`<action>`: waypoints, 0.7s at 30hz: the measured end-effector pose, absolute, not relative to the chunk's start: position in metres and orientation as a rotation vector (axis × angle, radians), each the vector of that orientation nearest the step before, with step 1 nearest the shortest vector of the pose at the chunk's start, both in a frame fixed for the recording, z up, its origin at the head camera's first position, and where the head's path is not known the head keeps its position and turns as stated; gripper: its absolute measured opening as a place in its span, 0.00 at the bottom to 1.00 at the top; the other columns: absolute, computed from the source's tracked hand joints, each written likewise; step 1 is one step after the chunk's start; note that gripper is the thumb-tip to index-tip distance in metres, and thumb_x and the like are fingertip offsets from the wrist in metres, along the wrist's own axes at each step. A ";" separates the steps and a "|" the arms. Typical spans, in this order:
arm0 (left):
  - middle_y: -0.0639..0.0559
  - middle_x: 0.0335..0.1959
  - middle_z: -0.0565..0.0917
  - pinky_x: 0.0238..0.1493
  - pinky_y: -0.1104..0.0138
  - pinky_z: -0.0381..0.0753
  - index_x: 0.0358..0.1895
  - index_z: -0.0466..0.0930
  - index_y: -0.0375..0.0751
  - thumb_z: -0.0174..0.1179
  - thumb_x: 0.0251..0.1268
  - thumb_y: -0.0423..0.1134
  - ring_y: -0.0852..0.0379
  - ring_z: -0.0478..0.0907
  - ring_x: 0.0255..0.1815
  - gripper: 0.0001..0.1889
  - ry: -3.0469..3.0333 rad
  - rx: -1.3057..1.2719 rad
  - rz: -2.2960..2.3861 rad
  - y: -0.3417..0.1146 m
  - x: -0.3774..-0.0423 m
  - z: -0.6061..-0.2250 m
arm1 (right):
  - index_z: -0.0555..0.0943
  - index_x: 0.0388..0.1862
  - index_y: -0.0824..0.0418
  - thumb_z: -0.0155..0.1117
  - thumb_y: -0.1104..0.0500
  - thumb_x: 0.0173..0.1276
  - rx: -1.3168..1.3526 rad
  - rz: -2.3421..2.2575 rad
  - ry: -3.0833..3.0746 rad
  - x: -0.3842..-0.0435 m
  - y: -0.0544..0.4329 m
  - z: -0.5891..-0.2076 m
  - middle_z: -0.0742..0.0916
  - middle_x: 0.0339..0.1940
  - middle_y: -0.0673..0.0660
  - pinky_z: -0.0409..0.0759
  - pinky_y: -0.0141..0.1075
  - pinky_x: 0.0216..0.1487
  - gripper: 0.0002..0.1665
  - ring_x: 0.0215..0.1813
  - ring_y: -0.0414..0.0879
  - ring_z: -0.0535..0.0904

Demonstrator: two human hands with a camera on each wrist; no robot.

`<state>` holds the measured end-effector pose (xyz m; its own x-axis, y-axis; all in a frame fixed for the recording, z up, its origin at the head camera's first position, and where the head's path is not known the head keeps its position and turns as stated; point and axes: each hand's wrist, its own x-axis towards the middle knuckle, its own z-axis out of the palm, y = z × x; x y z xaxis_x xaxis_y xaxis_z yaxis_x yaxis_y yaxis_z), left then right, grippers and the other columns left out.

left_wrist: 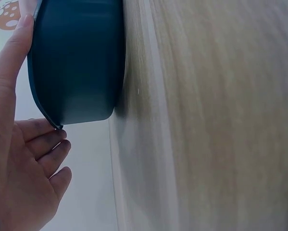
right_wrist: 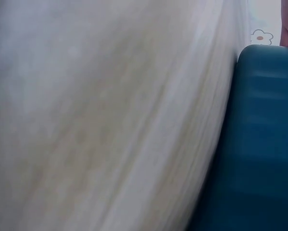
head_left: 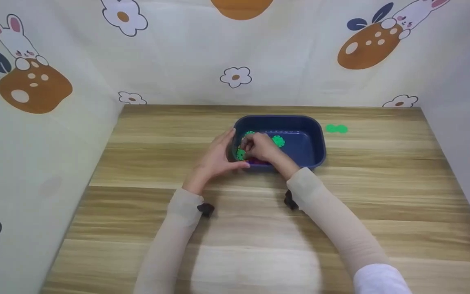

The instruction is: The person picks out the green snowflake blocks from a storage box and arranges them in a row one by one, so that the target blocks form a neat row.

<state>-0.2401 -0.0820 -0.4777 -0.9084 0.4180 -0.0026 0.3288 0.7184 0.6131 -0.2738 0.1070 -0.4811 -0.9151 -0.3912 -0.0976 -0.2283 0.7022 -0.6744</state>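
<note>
A dark blue plastic tub sits on the wooden table. In the head view my left hand spans its left end, fingers at the back corner, thumb along the front rim. The left wrist view shows that hand touching the tub rim from outside. My right hand reaches into the tub's left part with bent fingers. Its fingertips are by a green notched disc; whether they pinch it is hidden. Another green disc lies right of the hand. Red and purple pieces show partly beneath it.
Two green discs, side by side and touching or overlapping, lie on the table right of the tub. A patterned cloth hangs behind and along the sides of the table. The right wrist view mainly shows table and the tub's outer wall.
</note>
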 end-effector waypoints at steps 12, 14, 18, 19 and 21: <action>0.44 0.82 0.52 0.81 0.49 0.56 0.81 0.47 0.45 0.72 0.50 0.65 0.44 0.50 0.82 0.60 2.787 0.598 0.946 -0.082 -0.240 -0.478 | 0.88 0.38 0.64 0.73 0.64 0.60 -0.482 -1.110 2.657 -0.274 0.108 -0.481 0.91 0.37 0.61 0.84 0.40 0.47 0.08 0.38 0.48 0.84; 0.44 0.82 0.52 0.81 0.49 0.56 0.81 0.47 0.45 0.71 0.50 0.65 0.44 0.50 0.82 0.60 2.791 0.603 0.932 -0.082 -0.240 -0.478 | 0.88 0.40 0.64 0.72 0.64 0.61 -0.488 -1.149 2.655 -0.274 0.108 -0.482 0.91 0.38 0.61 0.84 0.39 0.48 0.08 0.39 0.48 0.84; 0.44 0.82 0.52 0.81 0.49 0.56 0.81 0.47 0.44 0.71 0.51 0.66 0.44 0.50 0.82 0.60 2.798 0.617 0.920 -0.082 -0.240 -0.479 | 0.86 0.42 0.65 0.71 0.65 0.61 -0.450 -1.272 2.637 -0.275 0.110 -0.482 0.90 0.39 0.62 0.82 0.38 0.47 0.10 0.41 0.49 0.84; 0.44 0.82 0.52 0.81 0.50 0.56 0.81 0.48 0.44 0.70 0.51 0.66 0.44 0.50 0.82 0.60 2.801 0.616 0.916 -0.082 -0.240 -0.479 | 0.85 0.43 0.65 0.70 0.65 0.61 -0.436 -1.306 2.632 -0.275 0.110 -0.481 0.90 0.39 0.63 0.82 0.37 0.47 0.10 0.41 0.49 0.84; 0.44 0.82 0.52 0.81 0.49 0.55 0.81 0.48 0.44 0.71 0.51 0.65 0.43 0.51 0.82 0.59 2.800 0.611 0.921 -0.082 -0.240 -0.479 | 0.83 0.43 0.64 0.70 0.66 0.61 -0.402 -1.371 2.616 -0.275 0.111 -0.480 0.90 0.39 0.62 0.81 0.35 0.45 0.11 0.40 0.48 0.84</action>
